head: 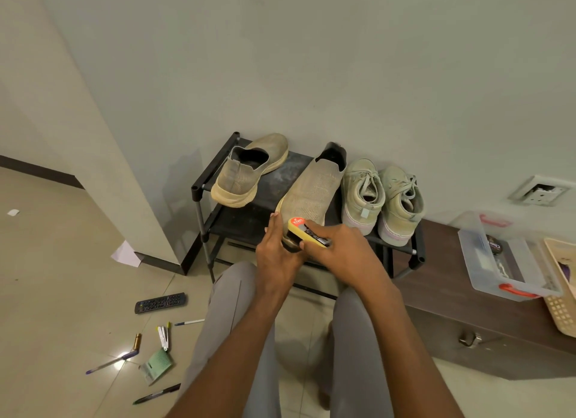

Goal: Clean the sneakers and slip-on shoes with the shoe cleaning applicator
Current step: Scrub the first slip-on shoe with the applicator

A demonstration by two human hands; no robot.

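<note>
Cleaning of slip-on (311, 187) toe, at rack (199, 190) front.
Right hand (346, 249) gripped applicator (307, 232); flat left hand (276, 249) braced toe; next strokes probably wanted firm pressure.

The 2 slip-on shoes (311, 190) are dusty beige with a fine mesh pattern and cream-yellow soles; the 2 sneakers (363, 193) are pale sage green with white soles — faintly pink at the edge. The applicator (307, 230) is yellow with a red-orange round label and black strip, the rack (199, 187) black, the trousers (230, 308) grey, the cabinet (452, 299) dark brown.
</note>
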